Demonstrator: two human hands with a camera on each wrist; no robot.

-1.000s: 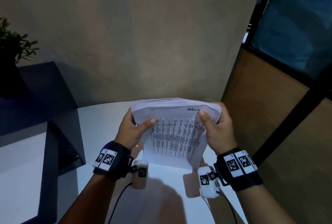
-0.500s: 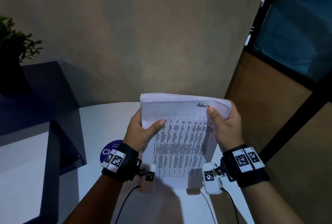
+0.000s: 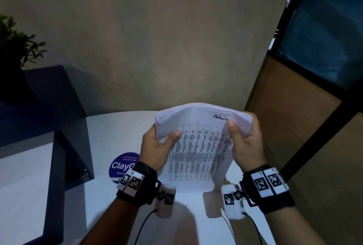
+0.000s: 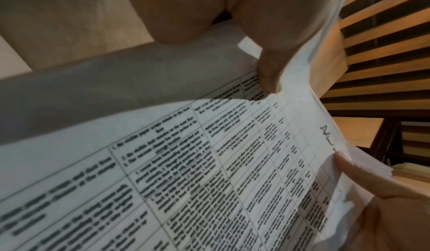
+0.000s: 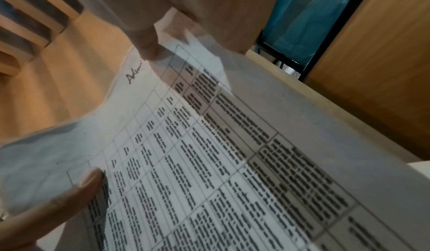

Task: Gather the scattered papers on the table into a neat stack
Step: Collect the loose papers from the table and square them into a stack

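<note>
A thick stack of white papers with a printed table and a handwritten word on top stands nearly upright over the white table. My left hand grips its left edge, thumb on the front sheet. My right hand grips the right edge the same way. The stack bows outward near the top. Its lower edge is at the tabletop; I cannot tell if it touches. In the left wrist view the printed sheet fills the frame below my left hand. The right wrist view shows the same sheet under my right hand.
A round blue sticker lies on the table left of my left wrist. A dark blue cabinet with a potted plant stands at the left. A beige wall is behind, and a wooden partition with a black frame is at the right.
Both hands have carried the stack a little to the right and lifted it, and its top now bows more. The blue sticker has come into sight.
</note>
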